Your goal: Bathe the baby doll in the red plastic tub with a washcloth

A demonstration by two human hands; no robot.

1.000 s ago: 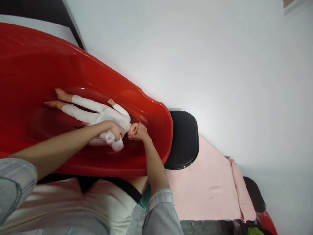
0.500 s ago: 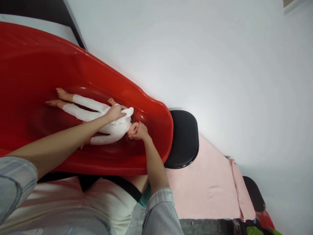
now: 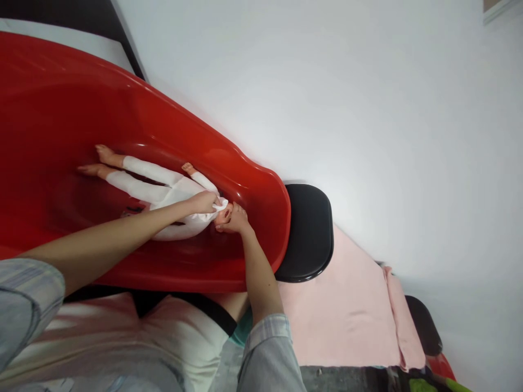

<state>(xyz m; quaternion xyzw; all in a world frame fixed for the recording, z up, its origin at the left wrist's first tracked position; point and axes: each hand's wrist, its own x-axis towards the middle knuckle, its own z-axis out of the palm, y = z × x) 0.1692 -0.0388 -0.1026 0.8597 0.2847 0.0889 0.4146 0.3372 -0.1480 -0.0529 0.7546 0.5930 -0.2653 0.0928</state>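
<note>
small white cloth (image 3: 221,203) pinched in the left hand (image 3: 203,202) has been slid up the white-clad plastic doll (image 3: 163,188) to the right hand (image 3: 234,220), cupped on its head.

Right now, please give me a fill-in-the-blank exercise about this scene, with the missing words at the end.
The doll lies inside a tub of ____ colour.
The left hand presses a cloth, ____ in colour, at the doll's neck.
The right hand holds the doll's ____.
Beside the tub is a seat that is ____.
Missing words: red; white; head; black.
</note>
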